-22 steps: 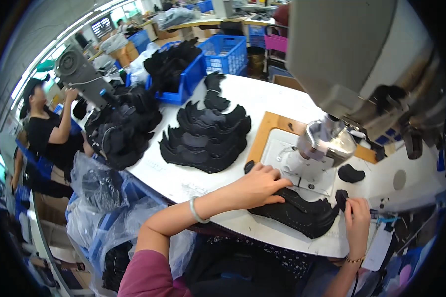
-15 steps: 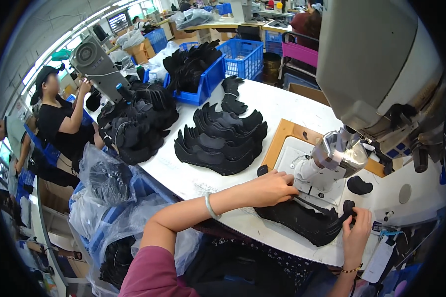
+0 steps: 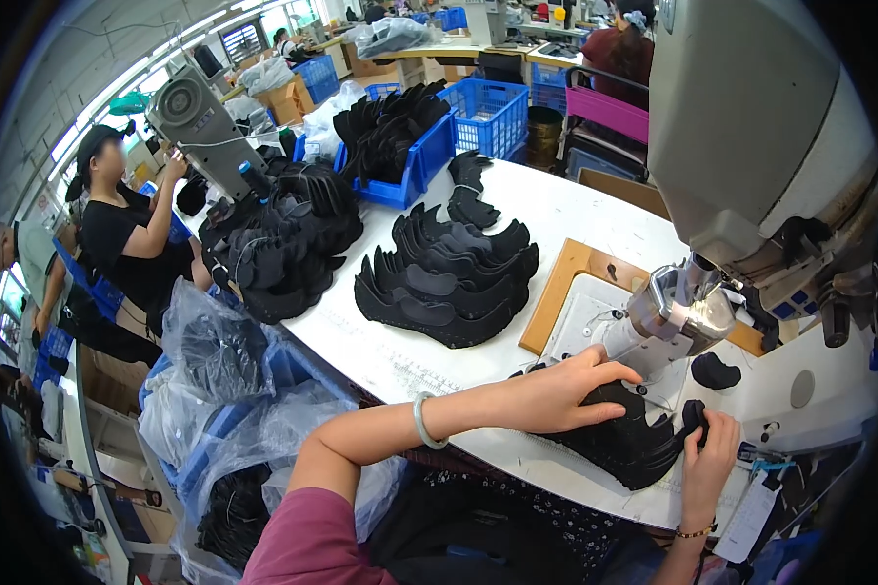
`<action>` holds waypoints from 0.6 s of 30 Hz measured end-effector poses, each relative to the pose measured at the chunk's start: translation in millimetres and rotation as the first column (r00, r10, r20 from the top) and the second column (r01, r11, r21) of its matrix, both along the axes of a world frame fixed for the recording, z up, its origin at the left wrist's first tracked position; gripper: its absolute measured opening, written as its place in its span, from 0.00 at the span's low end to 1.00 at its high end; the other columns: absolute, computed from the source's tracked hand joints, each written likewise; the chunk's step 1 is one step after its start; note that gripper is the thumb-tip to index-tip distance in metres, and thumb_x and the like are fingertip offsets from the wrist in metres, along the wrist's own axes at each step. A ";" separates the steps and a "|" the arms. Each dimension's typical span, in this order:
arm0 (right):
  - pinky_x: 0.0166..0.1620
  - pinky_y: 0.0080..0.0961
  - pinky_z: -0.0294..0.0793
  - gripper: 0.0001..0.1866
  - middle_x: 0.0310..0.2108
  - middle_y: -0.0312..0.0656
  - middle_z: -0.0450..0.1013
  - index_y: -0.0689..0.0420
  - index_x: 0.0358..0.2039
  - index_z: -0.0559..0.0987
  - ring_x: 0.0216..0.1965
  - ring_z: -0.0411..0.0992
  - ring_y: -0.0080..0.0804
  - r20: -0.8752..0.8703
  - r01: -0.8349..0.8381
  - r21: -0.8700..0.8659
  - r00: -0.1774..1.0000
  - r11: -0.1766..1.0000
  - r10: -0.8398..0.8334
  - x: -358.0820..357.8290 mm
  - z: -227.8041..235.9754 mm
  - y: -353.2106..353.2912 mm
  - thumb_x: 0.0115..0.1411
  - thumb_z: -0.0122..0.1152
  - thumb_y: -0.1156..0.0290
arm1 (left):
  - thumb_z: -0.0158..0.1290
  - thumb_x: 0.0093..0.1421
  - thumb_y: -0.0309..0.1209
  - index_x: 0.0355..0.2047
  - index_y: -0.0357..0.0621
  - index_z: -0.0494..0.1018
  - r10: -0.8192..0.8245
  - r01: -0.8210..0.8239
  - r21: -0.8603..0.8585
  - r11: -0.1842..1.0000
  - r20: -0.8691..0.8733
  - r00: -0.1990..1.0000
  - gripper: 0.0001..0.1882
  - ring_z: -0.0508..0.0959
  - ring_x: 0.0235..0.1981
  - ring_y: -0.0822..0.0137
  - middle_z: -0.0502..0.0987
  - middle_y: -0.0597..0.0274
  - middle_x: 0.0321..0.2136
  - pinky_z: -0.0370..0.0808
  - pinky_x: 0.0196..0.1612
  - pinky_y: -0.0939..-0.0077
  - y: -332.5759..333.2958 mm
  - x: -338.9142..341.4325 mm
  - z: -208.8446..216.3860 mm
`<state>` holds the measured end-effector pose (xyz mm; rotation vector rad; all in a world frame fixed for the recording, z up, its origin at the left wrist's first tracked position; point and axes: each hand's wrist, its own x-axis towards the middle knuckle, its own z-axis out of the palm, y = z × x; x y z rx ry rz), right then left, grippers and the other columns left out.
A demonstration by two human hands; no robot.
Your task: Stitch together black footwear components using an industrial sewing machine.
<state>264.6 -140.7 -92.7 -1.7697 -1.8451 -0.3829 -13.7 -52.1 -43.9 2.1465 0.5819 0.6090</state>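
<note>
A stack of curved black fabric pieces (image 3: 639, 456), like shoe-upper parts, lies at the table's front edge below the sewing machine's presser area. My left hand (image 3: 561, 395) rests on top of a black piece beside the needle area, thumb and forefinger spread apart; its other fingers are partly hidden. Closed at the right, my right hand (image 3: 709, 453) grips the upturned end of a black fabric piece (image 3: 694, 414) between thumb and fingers. The sewing machine (image 3: 681, 307) stands just beyond both hands, and its needle point cannot be made out.
A layered pile of black pieces (image 3: 449, 288) lies on the white table (image 3: 337, 356). Left of it sit a bigger heap (image 3: 298, 234) and a blue bin (image 3: 410, 180). One small black piece (image 3: 715, 370) lies right of the machine. A co-worker (image 3: 122, 224) stands at far left.
My left hand has moved slightly right and its thumb and forefinger have spread over the black piece, which now lies closer under the machine. My right hand keeps its grip. The view has shifted slightly.
</note>
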 end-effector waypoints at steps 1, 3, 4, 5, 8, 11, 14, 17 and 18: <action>0.43 0.36 0.66 0.11 0.36 0.48 0.68 0.66 0.37 0.71 0.39 0.66 0.45 0.016 0.012 0.001 1.000 1.000 -0.012 -0.2 -0.8 -0.4 0.51 0.52 0.83 | 0.52 0.60 0.34 0.55 0.46 0.63 -0.014 0.014 -0.050 0.999 -0.004 1.000 0.23 0.71 0.37 0.55 0.66 0.49 0.38 0.69 0.42 0.69 -2.3 -0.2 2.2; 0.43 0.36 0.65 0.11 0.36 0.48 0.67 0.66 0.38 0.71 0.39 0.66 0.46 0.019 0.013 -0.010 1.000 1.000 -0.013 1.5 -2.1 0.1 0.52 0.51 0.83 | 0.54 0.58 0.30 0.57 0.45 0.59 -0.043 0.044 -0.052 0.998 0.025 0.999 0.28 0.72 0.40 0.54 0.68 0.48 0.41 0.69 0.45 0.68 -2.5 2.1 1.1; 0.43 0.36 0.65 0.11 0.36 0.49 0.67 0.66 0.39 0.70 0.39 0.66 0.46 0.022 0.016 -0.018 1.000 1.000 -0.016 3.5 -2.7 0.7 0.54 0.51 0.83 | 0.55 0.56 0.29 0.57 0.43 0.59 -0.074 0.090 -0.154 0.984 0.110 0.991 0.29 0.72 0.42 0.54 0.69 0.46 0.43 0.69 0.46 0.68 -3.6 3.3 4.5; 0.43 0.36 0.65 0.11 0.36 0.49 0.67 0.66 0.39 0.70 0.39 0.66 0.46 0.023 0.016 -0.018 1.000 1.000 -0.016 7.4 -7.5 1.7 0.54 0.51 0.83 | 0.56 0.55 0.27 0.57 0.41 0.59 -0.095 0.143 -0.251 0.957 0.196 0.976 0.30 0.72 0.44 0.54 0.69 0.45 0.46 0.69 0.48 0.68 -4.9 4.4 8.1; 0.43 0.36 0.65 0.12 0.36 0.50 0.65 0.66 0.43 0.68 0.39 0.65 0.47 -0.072 0.189 -0.105 0.978 0.976 -0.197 15.7 -24.5 5.2 0.57 0.49 0.82 | 0.57 0.53 0.25 0.58 0.39 0.57 -0.133 0.172 -0.391 0.904 0.125 0.983 0.32 0.72 0.48 0.54 0.69 0.45 0.49 0.68 0.50 0.68 -8.7 7.0 19.2; 0.43 0.37 0.65 0.12 0.36 0.52 0.64 0.66 0.45 0.66 0.39 0.65 0.47 -0.142 0.167 -0.048 0.975 0.985 -0.173 15.8 -28.6 5.8 0.59 0.47 0.81 | 0.56 0.53 0.25 0.57 0.37 0.58 -0.090 0.094 -0.128 0.987 0.040 0.995 0.31 0.72 0.45 0.53 0.70 0.47 0.47 0.69 0.47 0.67 -15.7 12.2 9.1; 0.45 0.36 0.64 0.13 0.39 0.53 0.64 0.66 0.46 0.65 0.41 0.65 0.47 -0.169 0.127 0.032 0.978 0.991 -0.120 14.2 -25.7 9.2 0.60 0.45 0.82 | 0.55 0.54 0.24 0.53 0.38 0.62 -0.024 0.024 0.013 1.000 -0.004 1.000 0.26 0.72 0.39 0.51 0.71 0.49 0.43 0.69 0.43 0.64 -22.1 14.6 9.0; 0.47 0.34 0.64 0.16 0.43 0.51 0.63 0.66 0.50 0.65 0.44 0.64 0.46 -0.100 0.094 0.062 0.991 0.994 -0.087 12.0 -15.7 6.2 0.61 0.45 0.82 | 0.55 0.54 0.23 0.50 0.41 0.65 -0.003 -0.002 0.099 0.995 0.051 0.999 0.23 0.73 0.38 0.52 0.73 0.51 0.39 0.69 0.42 0.64 -23.2 12.8 20.3; 0.48 0.33 0.63 0.18 0.45 0.50 0.62 0.65 0.53 0.65 0.45 0.64 0.45 -0.069 0.126 0.112 0.990 0.986 -0.119 14.6 -13.5 1.3 0.61 0.45 0.81 | 0.55 0.54 0.24 0.48 0.41 0.66 -0.017 0.010 0.077 0.997 0.093 0.996 0.21 0.73 0.37 0.53 0.74 0.52 0.36 0.70 0.41 0.65 -22.3 12.0 25.2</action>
